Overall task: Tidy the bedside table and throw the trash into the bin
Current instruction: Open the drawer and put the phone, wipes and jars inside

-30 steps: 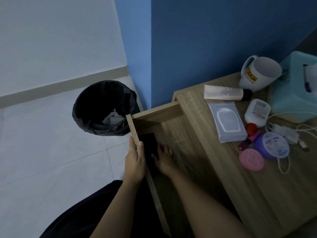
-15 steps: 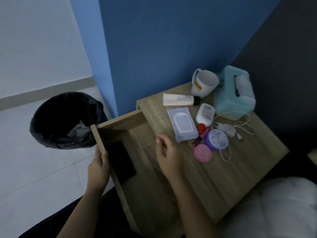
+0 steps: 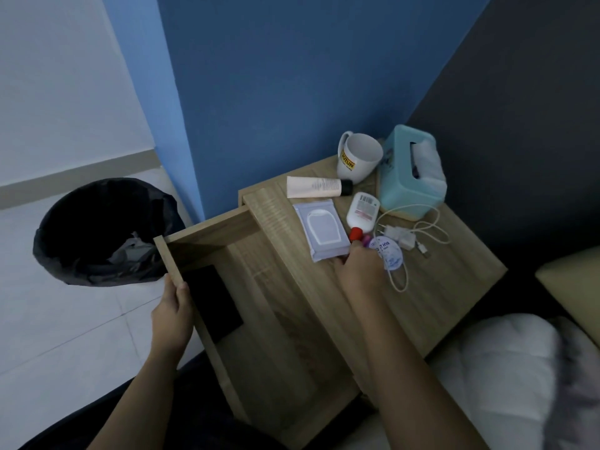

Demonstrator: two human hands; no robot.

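Light wood-grain bedside table [image 3: 431,297] in a corner: blue wall behind, dark panel to the right, pale tiled floor. Its drawer [image 3: 259,319] is pulled open, with a flat black rectangular object [image 3: 212,302] inside. Round bin lined with a black bag [image 3: 97,232] stands on the floor beside the drawer, crumpled trash inside. Left hand [image 3: 172,315] clasps the drawer's front edge. Right hand [image 3: 362,271] covers the small items beside the flat white wipes packet [image 3: 323,230]; finger state cannot be made out. White cable [image 3: 422,232] partly hidden.
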